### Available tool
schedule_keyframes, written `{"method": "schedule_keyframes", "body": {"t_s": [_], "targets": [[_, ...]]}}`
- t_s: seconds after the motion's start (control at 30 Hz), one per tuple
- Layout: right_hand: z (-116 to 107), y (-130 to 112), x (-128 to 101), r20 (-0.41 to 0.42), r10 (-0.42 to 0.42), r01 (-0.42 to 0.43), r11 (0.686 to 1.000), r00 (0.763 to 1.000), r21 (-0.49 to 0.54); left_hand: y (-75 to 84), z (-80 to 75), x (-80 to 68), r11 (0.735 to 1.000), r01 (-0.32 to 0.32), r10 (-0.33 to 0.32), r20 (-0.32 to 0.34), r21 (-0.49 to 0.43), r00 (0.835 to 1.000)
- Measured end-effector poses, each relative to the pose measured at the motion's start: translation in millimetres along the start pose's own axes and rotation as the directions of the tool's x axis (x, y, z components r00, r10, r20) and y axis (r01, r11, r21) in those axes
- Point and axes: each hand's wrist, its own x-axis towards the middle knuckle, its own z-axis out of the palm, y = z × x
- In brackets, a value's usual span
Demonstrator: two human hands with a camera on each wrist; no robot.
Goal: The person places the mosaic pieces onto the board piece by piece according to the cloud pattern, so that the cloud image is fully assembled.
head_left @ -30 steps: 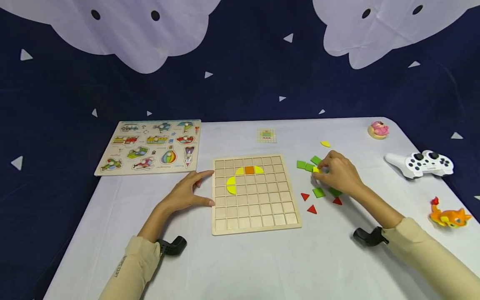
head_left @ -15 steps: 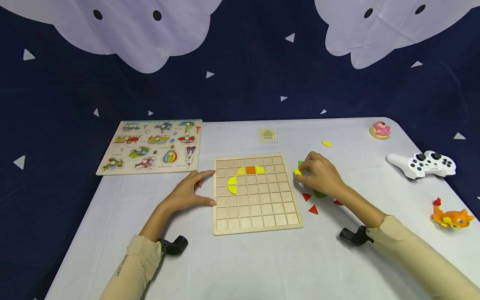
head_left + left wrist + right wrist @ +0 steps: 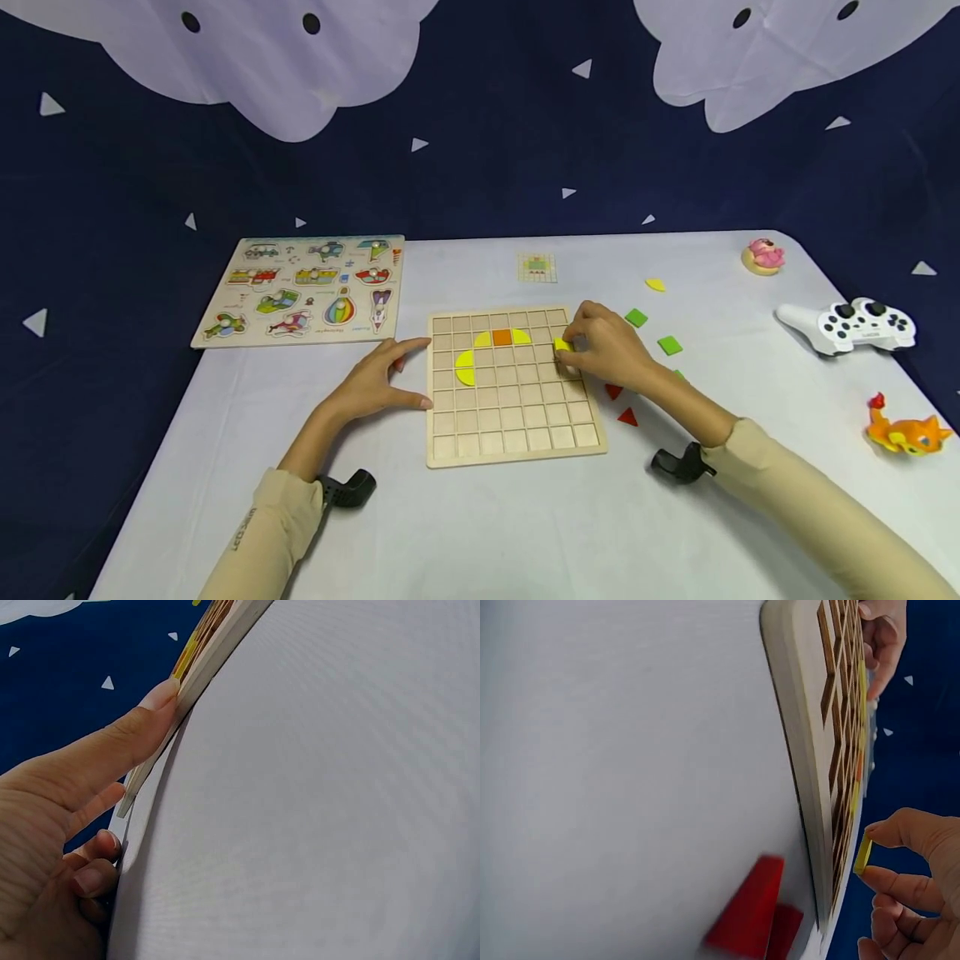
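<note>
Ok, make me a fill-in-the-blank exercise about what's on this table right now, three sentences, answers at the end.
1. The right hand pinches a small ____ piece over the wooden grid board.
2. The left hand rests against the board's ____ edge.
3. Between two yellow pieces in the board's second row sits an ____ square.

Missing words: yellow; left; orange

Beige long sleeves on both arms; small lettering near left cuff; black wrist-mounted camera brackets.
</note>
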Motion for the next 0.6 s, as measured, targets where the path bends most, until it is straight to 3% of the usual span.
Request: {"method": "schedule_keyframes", "body": {"t_s": [0.4,0.6], "targets": [[12,-6,9,0.014,-0.067,0.067,0.998,0.998,0.012,-1.1,0.0,1.2,1.0,0.004,-0.004,0.002,0.002,1.0],[15,-7,11,0.047,-0.032,0.028,0.997,0.998,0.071,-2.2,0.2,1.2,1.0,-0.003,0.003,-0.001,-0.009,1.0]]}}
